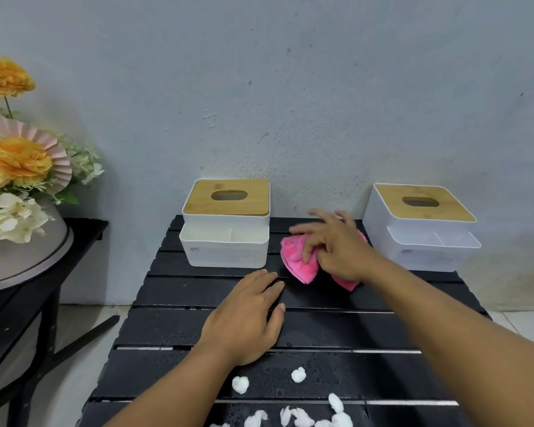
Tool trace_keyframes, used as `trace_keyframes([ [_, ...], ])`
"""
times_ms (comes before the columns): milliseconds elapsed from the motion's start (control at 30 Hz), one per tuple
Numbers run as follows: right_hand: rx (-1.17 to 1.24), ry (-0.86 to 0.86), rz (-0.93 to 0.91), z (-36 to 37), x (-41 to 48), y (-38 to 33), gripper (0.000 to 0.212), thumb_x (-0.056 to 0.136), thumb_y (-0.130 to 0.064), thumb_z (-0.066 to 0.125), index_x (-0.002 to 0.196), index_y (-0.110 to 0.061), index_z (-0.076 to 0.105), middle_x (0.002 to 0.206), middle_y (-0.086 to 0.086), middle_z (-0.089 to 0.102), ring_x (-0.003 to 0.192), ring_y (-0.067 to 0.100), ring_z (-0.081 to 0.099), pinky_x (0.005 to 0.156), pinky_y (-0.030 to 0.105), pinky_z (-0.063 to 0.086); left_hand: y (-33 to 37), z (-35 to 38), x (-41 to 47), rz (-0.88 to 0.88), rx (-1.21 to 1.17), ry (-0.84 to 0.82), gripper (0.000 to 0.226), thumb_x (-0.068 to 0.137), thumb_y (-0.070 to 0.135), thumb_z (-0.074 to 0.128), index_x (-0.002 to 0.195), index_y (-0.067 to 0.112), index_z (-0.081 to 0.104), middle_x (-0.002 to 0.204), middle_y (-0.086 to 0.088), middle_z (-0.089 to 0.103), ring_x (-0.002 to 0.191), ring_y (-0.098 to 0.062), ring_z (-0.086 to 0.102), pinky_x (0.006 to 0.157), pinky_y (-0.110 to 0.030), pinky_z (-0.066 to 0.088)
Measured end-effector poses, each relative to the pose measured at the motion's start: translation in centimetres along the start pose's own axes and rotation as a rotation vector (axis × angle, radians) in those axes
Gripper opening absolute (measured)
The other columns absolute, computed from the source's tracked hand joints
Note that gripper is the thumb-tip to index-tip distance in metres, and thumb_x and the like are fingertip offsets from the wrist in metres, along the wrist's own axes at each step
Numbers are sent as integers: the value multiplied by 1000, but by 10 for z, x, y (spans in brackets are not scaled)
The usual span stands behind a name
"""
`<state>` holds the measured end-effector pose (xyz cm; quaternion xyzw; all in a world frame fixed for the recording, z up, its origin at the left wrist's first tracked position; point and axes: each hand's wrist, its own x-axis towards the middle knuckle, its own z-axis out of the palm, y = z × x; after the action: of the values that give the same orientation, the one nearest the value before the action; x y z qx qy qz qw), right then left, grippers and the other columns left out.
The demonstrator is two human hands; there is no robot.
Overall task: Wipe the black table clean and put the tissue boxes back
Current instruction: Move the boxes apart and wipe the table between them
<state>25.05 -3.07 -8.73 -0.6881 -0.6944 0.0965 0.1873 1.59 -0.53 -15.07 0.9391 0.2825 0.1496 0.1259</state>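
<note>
R hand [336, 248] grips pink cloth [296, 263] near back edge of table [167, 328]. L hand [247, 318] lies flat mid-table, fingers straight.

Black slatted surface [336, 328], beaded with droplets. Left tissue box [225, 241] and right tissue box [420, 241], white with wooden lids, upright at far edge. Pink cloth [296, 263] crumpled between them.

Right hand [336, 245] motion-blurred, fingers smeared; grip on pink cloth [296, 261] unclear, cloth's middle hidden under it. Small labels on left tissue box [225, 251] and right tissue box [420, 241] unreadable; slot contents too dark to tell. Tissue wads [341, 420] and black table [167, 325] cut by bottom edge; flower arrangement [16, 161] by left edge.
</note>
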Motion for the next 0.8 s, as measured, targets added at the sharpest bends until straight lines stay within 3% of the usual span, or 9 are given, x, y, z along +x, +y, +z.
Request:
trace_keyframes([
  [100,-188,249,223,1,-4,-16,22,80,-44,51,98,-36,61,127,-10,54,124,21,45,93,35,31,0,-1,2,4,7,0,53,100,43,32,146,20,45,154,7,37,147,-11,18,120,-22,12],
  [133,-209,277,369,3,-6,-20,39,85,-59,47,112,-32,58,125,-2,53,118,26,50,90,37,39,0,-1,2,0,3,2,53,100,43,33,146,20,45,154,7,37,147,-11,18,120,-22,12],
  [233,-199,31,715,15,-4,-26,95,77,-91,24,148,-29,36,142,15,44,127,37,47,97,43,41,1,-1,1,-9,-5,-2,53,101,44,33,146,21,45,155,7,36,147,-11,17,121,-24,13],
  [333,-217,-38,772,26,17,-22,113,67,-99,16,146,-24,42,142,20,46,129,40,42,102,46,35,0,1,1,-17,-5,-3,54,100,44,32,146,20,45,155,7,37,148,-11,18,121,-26,15],
  [433,-206,-88,836,36,46,-20,112,62,-98,25,140,-21,44,144,24,42,132,46,36,106,56,33,0,1,1,-17,-2,-5,53,100,45,32,146,21,45,155,8,36,148,-10,16,121,-25,15],
  [500,-190,-87,831,43,57,-18,98,70,-84,41,142,-17,42,149,25,36,136,48,31,109,58,32,0,0,0,-18,3,-5,53,101,45,32,148,22,42,157,9,33,148,-8,13,121,-22,11],
  [567,-157,-25,783,46,65,-14,81,81,-60,52,143,-10,39,149,24,34,137,44,31,111,53,33,1,-1,0,-19,2,-2,53,102,45,32,149,23,40,158,10,30,148,-7,10,119,-18,6],
  [667,-88,-4,652,41,69,-7,77,86,-42,54,148,-6,28,148,18,33,137,36,33,111,47,35,1,-1,0,-17,-5,-8,53,102,45,31,150,23,39,158,10,29,148,-6,9,119,-17,5],
  [800,-57,1,486,36,56,4,42,88,-35,51,124,-12,50,128,7,51,115,28,49,94,38,42,0,0,1,-8,-1,-3,53,102,45,32,150,22,39,158,10,30,148,-7,10,119,-17,6],
])
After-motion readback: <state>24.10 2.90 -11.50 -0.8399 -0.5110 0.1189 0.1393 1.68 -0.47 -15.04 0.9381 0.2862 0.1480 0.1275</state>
